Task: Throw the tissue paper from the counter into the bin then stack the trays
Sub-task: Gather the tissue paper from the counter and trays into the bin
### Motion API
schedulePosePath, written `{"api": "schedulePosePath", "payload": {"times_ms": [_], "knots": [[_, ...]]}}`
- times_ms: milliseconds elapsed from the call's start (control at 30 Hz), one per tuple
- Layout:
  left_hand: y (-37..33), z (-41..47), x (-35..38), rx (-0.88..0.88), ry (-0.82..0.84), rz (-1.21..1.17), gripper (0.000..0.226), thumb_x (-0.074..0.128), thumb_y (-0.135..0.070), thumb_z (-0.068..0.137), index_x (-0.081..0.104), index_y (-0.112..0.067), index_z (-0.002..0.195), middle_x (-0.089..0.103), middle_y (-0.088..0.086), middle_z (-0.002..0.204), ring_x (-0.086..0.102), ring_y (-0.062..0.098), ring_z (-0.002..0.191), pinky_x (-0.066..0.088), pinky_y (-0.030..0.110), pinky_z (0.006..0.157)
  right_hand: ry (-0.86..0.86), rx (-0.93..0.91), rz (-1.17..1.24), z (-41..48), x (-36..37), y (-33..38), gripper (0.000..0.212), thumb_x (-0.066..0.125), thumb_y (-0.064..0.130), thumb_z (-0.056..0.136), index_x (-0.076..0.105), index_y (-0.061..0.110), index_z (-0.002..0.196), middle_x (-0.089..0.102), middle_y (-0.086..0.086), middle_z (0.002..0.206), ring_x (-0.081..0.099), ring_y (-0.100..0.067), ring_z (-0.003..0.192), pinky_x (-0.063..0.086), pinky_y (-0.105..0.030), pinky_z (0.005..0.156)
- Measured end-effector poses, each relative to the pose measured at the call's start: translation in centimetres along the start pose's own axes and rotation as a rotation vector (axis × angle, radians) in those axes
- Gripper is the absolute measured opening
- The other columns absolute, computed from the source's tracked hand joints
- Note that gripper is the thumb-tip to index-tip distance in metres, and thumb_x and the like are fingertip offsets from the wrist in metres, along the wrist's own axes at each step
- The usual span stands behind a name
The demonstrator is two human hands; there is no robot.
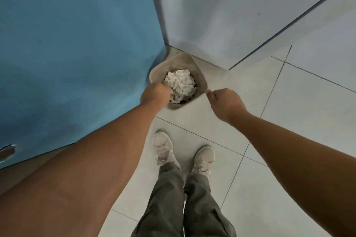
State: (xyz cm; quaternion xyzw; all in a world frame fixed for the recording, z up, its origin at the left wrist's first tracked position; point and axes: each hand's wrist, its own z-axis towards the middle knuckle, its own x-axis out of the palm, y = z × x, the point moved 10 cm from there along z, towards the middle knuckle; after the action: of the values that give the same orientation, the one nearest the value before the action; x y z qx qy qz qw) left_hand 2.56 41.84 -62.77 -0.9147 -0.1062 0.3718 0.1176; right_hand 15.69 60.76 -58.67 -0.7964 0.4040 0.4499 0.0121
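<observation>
A beige bin stands on the floor in the corner, filled to the top with crumpled white tissue paper. My left hand reaches over the bin's near left rim. Its fingers curl down into the tissue paper, and their tips are hidden behind the back of the hand. My right hand is at the bin's right corner, with finger and thumb pinching the rim there. No trays or counter are in view.
A blue panel rises close on the left, touching the bin. White walls form the corner behind it. My two feet in pale shoes stand on the light tiled floor just short of the bin.
</observation>
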Motion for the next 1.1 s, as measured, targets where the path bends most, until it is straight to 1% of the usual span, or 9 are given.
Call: {"api": "schedulePosePath", "payload": {"times_ms": [133,233,300,400,600,700,800,933,1100], "knots": [[0.1,2.8,3.8,-0.070,0.154,-0.285,0.045,0.038,-0.037,0.097,0.057,-0.008,0.126,0.057,0.017,0.131,0.053,0.036,0.118,0.044,0.037,0.099,0.034,0.093,0.122,0.8,3.1,-3.6,0.057,0.028,0.050,0.102,0.044,0.013,0.062,0.051,-0.005,0.064,0.051,-0.030,0.072,0.038,-0.035,0.067],[0.7,4.3,5.3,-0.133,0.184,-0.499,0.046,0.046,-0.052,0.074,0.065,-0.020,0.101,0.066,0.007,0.102,0.059,0.028,0.104,0.051,0.036,0.087,0.054,0.178,0.420,1.8,5.6,-4.9,0.042,0.031,0.041,0.101,0.053,0.009,0.085,0.058,-0.008,0.084,0.053,-0.029,0.083,0.042,-0.037,0.077],[1.7,6.2,6.1,-0.100,0.159,-0.535,0.048,0.043,-0.050,0.077,0.065,-0.020,0.107,0.068,0.007,0.107,0.061,0.027,0.103,0.049,0.041,0.094,0.062,0.215,0.539,2.5,6.5,-4.8,0.029,0.035,0.028,0.098,0.056,0.008,0.094,0.056,-0.006,0.088,0.051,-0.026,0.085,0.039,-0.033,0.073],[0.8,4.0,3.8,-0.042,0.116,-0.508,0.050,0.040,-0.047,0.087,0.057,-0.018,0.123,0.063,0.006,0.119,0.057,0.026,0.108,0.043,0.043,0.102,0.072,0.140,0.490,3.7,6.4,-2.9,0.027,0.035,0.014,0.096,0.062,0.014,0.095,0.057,-0.003,0.091,0.053,-0.024,0.087,0.037,-0.028,0.073],[1.7,2.8,2.8,0.016,0.084,-0.391,0.037,0.035,-0.037,0.097,0.056,-0.014,0.115,0.058,0.011,0.114,0.053,0.029,0.108,0.040,0.037,0.090,0.035,0.029,0.401,5.9,5.3,1.5,0.030,0.041,0.014,0.097,0.066,0.016,0.112,0.065,-0.011,0.115,0.059,-0.030,0.102,0.049,-0.034,0.086],[2.5,2.8,3.0,0.003,0.070,-0.422,0.047,0.034,-0.046,0.091,0.057,-0.016,0.119,0.060,0.010,0.118,0.054,0.029,0.112,0.041,0.037,0.093,0.090,0.061,0.413,6.9,6.3,2.7,0.037,0.048,0.019,0.096,0.055,0.017,0.132,0.059,-0.012,0.130,0.055,-0.032,0.116,0.047,-0.039,0.097],[2.9,2.2,3.5,0.014,0.058,-0.433,0.038,0.035,-0.035,0.101,0.054,-0.018,0.129,0.054,0.008,0.132,0.049,0.025,0.120,0.035,0.031,0.093,0.120,0.131,0.431,7.1,7.3,2.2,0.055,0.052,0.025,0.092,0.037,0.023,0.145,0.056,-0.007,0.133,0.053,-0.030,0.118,0.046,-0.036,0.096],[2.7,0.3,3.1,0.060,0.060,-0.375,0.042,0.036,-0.030,0.103,0.046,-0.018,0.141,0.043,0.007,0.147,0.042,0.021,0.129,0.031,0.029,0.100,0.107,0.115,0.354,5.4,6.5,1.4,0.065,0.044,0.025,0.081,0.033,0.031,0.145,0.059,-0.005,0.128,0.057,-0.033,0.112,0.048,-0.036,0.091],[0.5,-3.4,-0.1,0.105,0.056,-0.204,0.049,0.038,-0.042,0.102,0.040,-0.020,0.146,0.044,0.011,0.148,0.043,0.030,0.133,0.036,0.037,0.105,0.043,0.100,0.284,0.9,1.6,0.6,0.048,0.052,0.028,0.095,0.041,0.022,0.141,0.056,-0.009,0.133,0.054,-0.029,0.118,0.040,-0.029,0.091]]}}
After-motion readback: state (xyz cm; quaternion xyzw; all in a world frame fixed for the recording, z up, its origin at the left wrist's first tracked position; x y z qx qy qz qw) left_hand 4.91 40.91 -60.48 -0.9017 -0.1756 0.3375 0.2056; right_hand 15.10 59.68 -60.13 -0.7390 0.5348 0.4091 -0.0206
